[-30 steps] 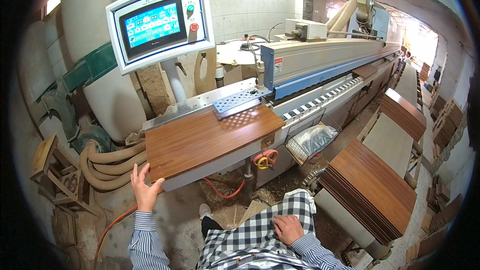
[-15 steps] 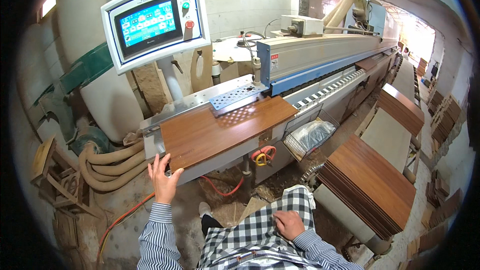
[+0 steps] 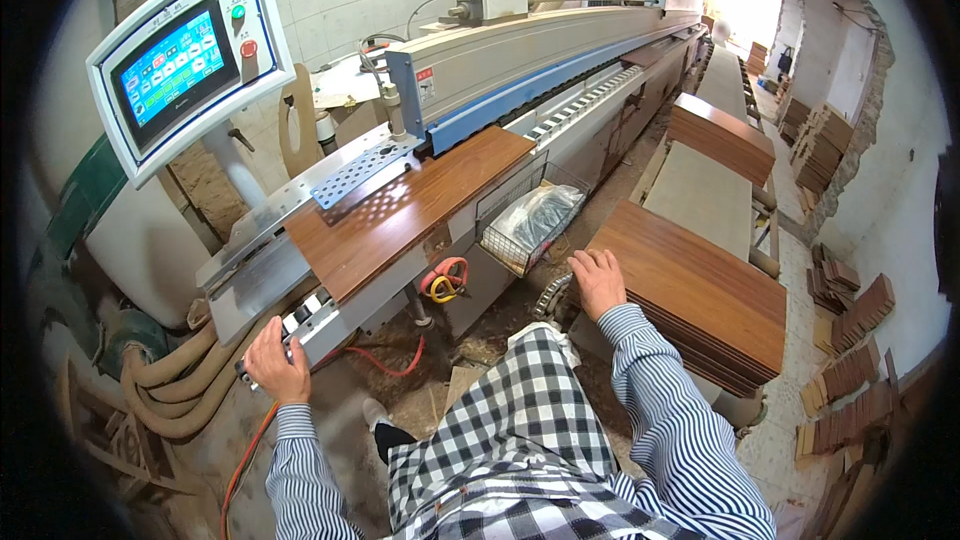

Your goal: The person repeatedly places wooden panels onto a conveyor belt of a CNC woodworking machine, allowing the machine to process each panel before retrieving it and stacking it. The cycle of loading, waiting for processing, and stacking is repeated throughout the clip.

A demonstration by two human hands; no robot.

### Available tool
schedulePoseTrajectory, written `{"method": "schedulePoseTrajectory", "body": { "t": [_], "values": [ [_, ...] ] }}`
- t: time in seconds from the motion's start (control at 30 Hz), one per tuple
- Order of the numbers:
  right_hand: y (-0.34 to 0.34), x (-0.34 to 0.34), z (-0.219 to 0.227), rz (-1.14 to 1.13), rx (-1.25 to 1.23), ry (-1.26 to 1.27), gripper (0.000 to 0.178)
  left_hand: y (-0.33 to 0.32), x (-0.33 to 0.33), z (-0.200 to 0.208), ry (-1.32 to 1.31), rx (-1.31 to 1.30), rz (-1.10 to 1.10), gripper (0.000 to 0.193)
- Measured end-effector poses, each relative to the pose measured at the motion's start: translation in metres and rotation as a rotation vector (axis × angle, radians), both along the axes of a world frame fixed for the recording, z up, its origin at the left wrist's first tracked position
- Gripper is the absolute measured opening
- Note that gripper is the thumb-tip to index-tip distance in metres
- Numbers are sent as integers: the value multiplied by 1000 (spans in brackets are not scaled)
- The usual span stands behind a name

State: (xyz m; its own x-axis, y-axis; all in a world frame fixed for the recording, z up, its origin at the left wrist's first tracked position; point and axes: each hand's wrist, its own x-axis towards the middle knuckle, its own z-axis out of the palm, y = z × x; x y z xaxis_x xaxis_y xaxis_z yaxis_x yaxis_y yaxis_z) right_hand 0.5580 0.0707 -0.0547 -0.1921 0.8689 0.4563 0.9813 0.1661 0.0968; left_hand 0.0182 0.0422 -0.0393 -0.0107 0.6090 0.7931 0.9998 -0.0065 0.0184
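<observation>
A brown wood-grain panel lies flat on the feed bed of a long machine, its far part under a perforated blue plate. My left hand is at the near end of the bed, beside the rollers, apart from the panel, fingers loosely extended and nothing visible in them. To the right, my right hand is at the near left corner of a stack of similar brown panels. Its fingers are slightly bent and hold nothing that I can see; whether they touch the stack is unclear.
A control screen stands at left on a post. Scissors with red and yellow handles hang below the bed, near a wire basket holding a plastic bag. A second panel stack stands farther along. Ribbed hoses lie at lower left.
The panel has slid forward along the bed, uncovering the rollers. My left hand has left its near edge; my right hand has moved from the apron to the stack. The view has swung right.
</observation>
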Motion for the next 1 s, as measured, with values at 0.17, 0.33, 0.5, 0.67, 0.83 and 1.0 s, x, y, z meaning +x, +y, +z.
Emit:
{"method": "schedulePoseTrajectory", "body": {
  "t": [0.17,0.33,0.5,0.67,0.83,1.0],
  "values": [
    [-38,-12,-8,24,116,94,52,2,3,-1,-19,12,17,44],
    [-101,-31,2,72,191,336,41,0,5,-2,-45,26,24,43],
    [-130,29,-35,-319,71,1925,36,2,5,-2,-45,25,18,43],
    [-132,60,-37,-457,392,2249,27,2,5,-1,-58,26,14,43],
    [-154,31,-48,-347,271,2233,25,1,9,4,-77,13,-3,43],
    [-197,-4,-28,-191,-8,2363,25,-2,5,4,-70,27,-8,42]
  ]
}}
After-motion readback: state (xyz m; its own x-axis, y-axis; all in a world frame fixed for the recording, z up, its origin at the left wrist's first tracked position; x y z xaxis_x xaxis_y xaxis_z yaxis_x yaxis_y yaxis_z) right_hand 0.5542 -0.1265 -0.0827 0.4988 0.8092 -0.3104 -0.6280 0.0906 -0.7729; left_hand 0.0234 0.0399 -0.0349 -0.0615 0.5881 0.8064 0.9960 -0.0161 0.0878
